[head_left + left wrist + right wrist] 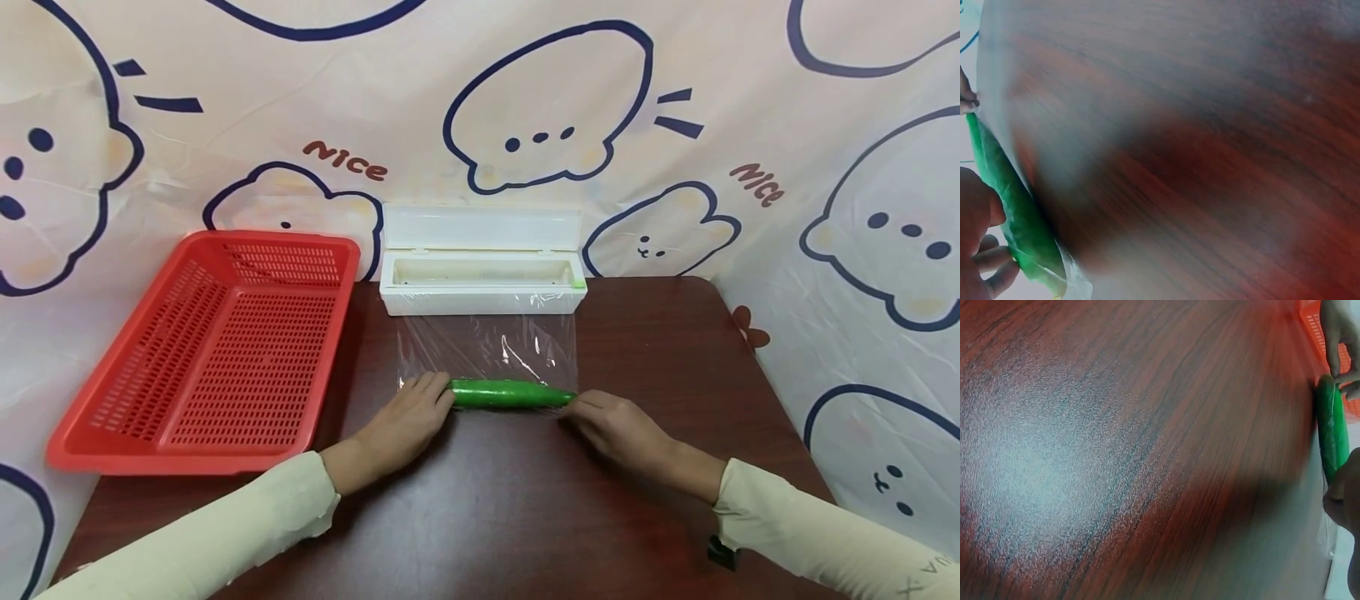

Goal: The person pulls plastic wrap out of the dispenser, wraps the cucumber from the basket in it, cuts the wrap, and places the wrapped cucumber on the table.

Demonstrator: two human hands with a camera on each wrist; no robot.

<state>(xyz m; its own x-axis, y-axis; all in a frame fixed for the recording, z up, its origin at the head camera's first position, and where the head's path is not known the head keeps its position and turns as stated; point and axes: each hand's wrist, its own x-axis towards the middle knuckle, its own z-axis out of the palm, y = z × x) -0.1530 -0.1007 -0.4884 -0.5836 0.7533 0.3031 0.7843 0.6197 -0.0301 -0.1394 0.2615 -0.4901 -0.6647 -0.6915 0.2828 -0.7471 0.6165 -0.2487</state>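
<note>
A long, glossy green cucumber (510,393) lies crosswise at the near edge of a sheet of clear cling film (487,342), with film around its surface. My left hand (420,408) holds its left end, thumb and fingertips against the skin. At the tapered right end, my right hand (618,429) pinches the film close to the tip. The left wrist view shows film sticking out past the thick end of the cucumber (1022,225). From the right wrist, the cucumber (1333,434) runs between both hands. The sheet leads back to a white film dispenser box (480,302), its lid raised.
A red plastic basket (341,333) with slotted walls stands on the left of the dark wooden table (510,517). Behind the table hangs a cartoon-printed cloth (420,100). A small green piece (578,284) sits at the box's right front edge.
</note>
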